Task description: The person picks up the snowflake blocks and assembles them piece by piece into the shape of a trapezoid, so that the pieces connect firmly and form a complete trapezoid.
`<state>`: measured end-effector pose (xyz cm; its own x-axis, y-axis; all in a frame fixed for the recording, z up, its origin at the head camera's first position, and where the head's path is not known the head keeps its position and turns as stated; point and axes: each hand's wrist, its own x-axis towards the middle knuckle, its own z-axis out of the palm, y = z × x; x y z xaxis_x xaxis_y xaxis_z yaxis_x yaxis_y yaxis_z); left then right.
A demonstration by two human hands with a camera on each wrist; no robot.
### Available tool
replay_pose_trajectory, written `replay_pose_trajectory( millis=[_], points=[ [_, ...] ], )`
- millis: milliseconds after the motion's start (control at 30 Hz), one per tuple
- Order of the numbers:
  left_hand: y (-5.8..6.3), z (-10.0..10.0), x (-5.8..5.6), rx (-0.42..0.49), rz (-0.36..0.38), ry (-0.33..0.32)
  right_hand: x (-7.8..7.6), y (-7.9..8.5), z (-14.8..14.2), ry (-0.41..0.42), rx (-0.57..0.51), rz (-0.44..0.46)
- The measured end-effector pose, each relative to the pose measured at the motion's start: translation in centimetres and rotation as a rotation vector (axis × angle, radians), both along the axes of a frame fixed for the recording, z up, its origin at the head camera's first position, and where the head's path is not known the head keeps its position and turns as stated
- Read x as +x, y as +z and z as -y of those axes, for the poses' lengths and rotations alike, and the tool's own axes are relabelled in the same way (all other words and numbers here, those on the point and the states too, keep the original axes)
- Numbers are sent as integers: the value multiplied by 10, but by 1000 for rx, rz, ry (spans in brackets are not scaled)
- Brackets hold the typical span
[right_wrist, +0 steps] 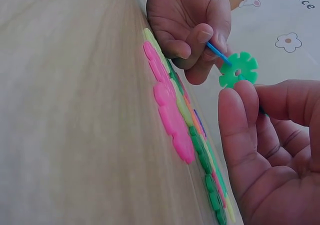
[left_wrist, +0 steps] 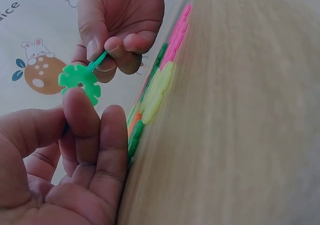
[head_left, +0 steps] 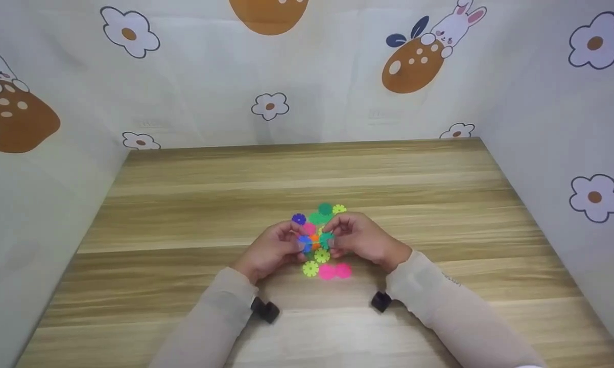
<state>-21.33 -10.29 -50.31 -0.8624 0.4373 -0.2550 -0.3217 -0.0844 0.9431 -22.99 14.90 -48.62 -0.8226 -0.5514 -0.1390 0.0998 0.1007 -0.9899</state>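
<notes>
My left hand (head_left: 271,250) pinches a blue notched, flower-shaped plastic disc (head_left: 305,244) between thumb and fingers. Facing it, my right hand (head_left: 365,237) grips a green notched disc (head_left: 327,240) by its edge. A lighter green disc (left_wrist: 80,79) with a small centre hole stands between the two; both held discs meet it at an angle, as the right wrist view also shows. Fingertips cover part of each piece, so I cannot tell how deep the slots engage. Both hands are just above a loose group of similar discs.
Around the hands on the wooden table (head_left: 210,204) lie yellow discs (head_left: 310,268), pink discs (head_left: 335,271), a dark blue disc (head_left: 299,219), green discs (head_left: 325,209) and an orange disc (head_left: 315,239). Patterned cloth walls (head_left: 327,61) border the table's back and sides.
</notes>
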Motion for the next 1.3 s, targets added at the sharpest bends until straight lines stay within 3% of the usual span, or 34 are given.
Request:
replay_pose_trajectory(
  millis=[367, 567, 833, 1100, 1300],
  points=[
    [1, -2, 1, -15, -21, 20, 1, 1, 2, -58, 19, 13],
    [4, -3, 3, -40, -83, -40, 2, 0, 4, -51, -3, -11],
    [9, -3, 7, -192, -209, -114, 5, 2, 8, 0, -20, -20],
    [5, 0, 5, -158, -185, -125, -4, 9, -6, -62, 99, -63],
    [4, 2, 4, -127, -140, -115, -13, 13, -25, -31, 345, -200]
  ],
)
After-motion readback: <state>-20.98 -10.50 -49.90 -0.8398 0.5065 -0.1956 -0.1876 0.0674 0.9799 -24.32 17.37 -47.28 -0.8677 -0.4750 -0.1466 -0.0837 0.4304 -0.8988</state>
